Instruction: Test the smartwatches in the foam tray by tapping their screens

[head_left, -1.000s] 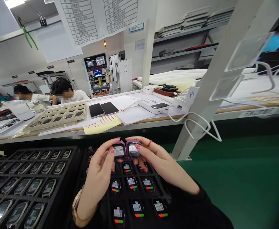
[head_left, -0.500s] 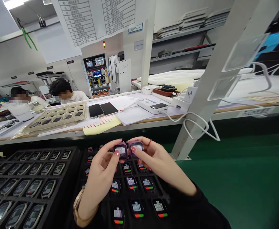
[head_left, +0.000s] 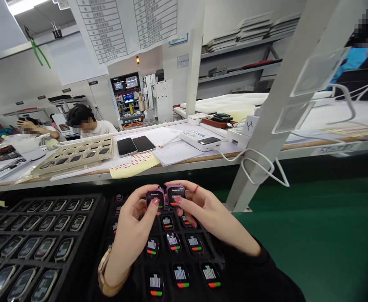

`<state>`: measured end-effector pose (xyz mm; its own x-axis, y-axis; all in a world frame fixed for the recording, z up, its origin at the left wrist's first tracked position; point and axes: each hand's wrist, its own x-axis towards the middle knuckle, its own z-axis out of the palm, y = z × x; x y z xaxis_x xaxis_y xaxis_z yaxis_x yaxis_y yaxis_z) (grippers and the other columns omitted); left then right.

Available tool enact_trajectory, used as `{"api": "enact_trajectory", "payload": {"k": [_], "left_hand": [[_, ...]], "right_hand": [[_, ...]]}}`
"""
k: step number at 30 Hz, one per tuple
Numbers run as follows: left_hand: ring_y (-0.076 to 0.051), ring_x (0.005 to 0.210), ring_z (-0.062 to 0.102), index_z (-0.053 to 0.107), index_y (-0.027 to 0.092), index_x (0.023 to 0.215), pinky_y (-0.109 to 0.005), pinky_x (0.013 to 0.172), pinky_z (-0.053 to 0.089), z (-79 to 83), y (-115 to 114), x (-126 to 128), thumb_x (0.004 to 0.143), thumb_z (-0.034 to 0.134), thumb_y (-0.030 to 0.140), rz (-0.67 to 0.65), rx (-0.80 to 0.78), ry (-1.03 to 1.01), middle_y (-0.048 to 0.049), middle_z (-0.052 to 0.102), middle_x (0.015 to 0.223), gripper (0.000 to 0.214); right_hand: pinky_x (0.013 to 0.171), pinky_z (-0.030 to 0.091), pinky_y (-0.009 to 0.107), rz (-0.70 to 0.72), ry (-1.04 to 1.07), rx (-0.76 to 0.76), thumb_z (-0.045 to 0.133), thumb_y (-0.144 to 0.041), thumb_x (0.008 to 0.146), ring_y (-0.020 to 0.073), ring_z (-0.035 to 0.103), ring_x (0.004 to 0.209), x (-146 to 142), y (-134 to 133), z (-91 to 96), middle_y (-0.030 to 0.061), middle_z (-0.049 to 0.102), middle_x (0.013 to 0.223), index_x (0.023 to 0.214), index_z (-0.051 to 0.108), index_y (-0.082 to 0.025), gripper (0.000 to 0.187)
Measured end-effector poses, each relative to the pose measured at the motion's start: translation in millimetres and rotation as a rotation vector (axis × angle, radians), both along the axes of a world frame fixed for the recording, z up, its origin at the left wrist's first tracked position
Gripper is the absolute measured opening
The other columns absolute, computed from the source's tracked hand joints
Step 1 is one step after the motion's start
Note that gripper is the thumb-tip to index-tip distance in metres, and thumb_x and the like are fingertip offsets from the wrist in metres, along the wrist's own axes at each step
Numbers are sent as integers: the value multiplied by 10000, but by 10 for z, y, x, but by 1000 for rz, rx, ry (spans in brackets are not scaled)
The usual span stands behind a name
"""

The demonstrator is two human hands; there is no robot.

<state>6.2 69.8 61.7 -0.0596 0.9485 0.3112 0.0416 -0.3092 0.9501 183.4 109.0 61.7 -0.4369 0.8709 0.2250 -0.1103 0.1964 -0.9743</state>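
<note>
Before the cluttered workshop bench, hands hold watches.

The held watches have glossy screens; the left tray looks matt and foam-like

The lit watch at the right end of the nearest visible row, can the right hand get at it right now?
Probably, but not freely: the right hand holds a purple watch that would likely need setting down first. Nothing covers the lit watch itself.
</note>
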Motion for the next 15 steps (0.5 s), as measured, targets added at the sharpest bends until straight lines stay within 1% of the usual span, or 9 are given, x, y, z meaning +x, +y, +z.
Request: {"api": "enact_trajectory", "payload": {"k": [2, 5, 8, 11, 13, 15], "left_hand": [[-145, 933, 637, 674, 283, 1110, -207, 758, 558, -3, 9, -6, 886, 663, 363, 10, 3, 8, -18, 677, 1146, 239], [-152, 953, 635, 644, 289, 1155, -219, 770, 545, -4, 5, -23, 893, 652, 371, 3, 0, 22, -20, 677, 1152, 274], [-167, 957, 628, 616, 280, 1191, -240, 761, 525, 4, -17, -27, 885, 663, 369, 9, -13, 41, -36, 667, 1167, 323], [-173, 956, 613, 612, 270, 1185, -239, 731, 500, 40, -74, -7, 856, 701, 347, 15, -30, 44, -47, 653, 1171, 350], [-161, 927, 603, 615, 277, 1171, -220, 694, 481, 82, -150, 7, 831, 734, 334, -33, -55, 22, -42, 660, 1110, 364], [-134, 857, 590, 622, 292, 1145, -191, 645, 451, 126, -261, 7, 783, 789, 315, -132, -100, -33, -26, 665, 1015, 400]], "right_hand": [[425, 374, 172, 16, 5, -3, 633, -418, 883, 109, 431, 519, 12, -1, 9, -7, 558, 712, 1225, 530, -141, 452], [432, 380, 173, 38, -1, 0, 632, -389, 877, 103, 426, 507, 22, -3, 35, -8, 562, 710, 1204, 526, -139, 425], [423, 372, 171, 39, 2, -3, 626, -416, 891, 105, 421, 498, 11, 6, 41, -17, 546, 677, 1195, 530, -134, 426], [413, 366, 166, 29, 13, -4, 625, -444, 904, 111, 424, 501, -5, 22, 20, -24, 528, 646, 1214, 537, -128, 452], [413, 369, 160, 29, 17, -3, 642, -447, 903, 117, 442, 524, -7, 26, 4, -17, 538, 662, 1242, 540, -129, 476], [433, 390, 153, 41, 26, -13, 666, -431, 902, 121, 474, 575, 3, 23, -2, 11, 586, 748, 1285, 534, -145, 496]]}}
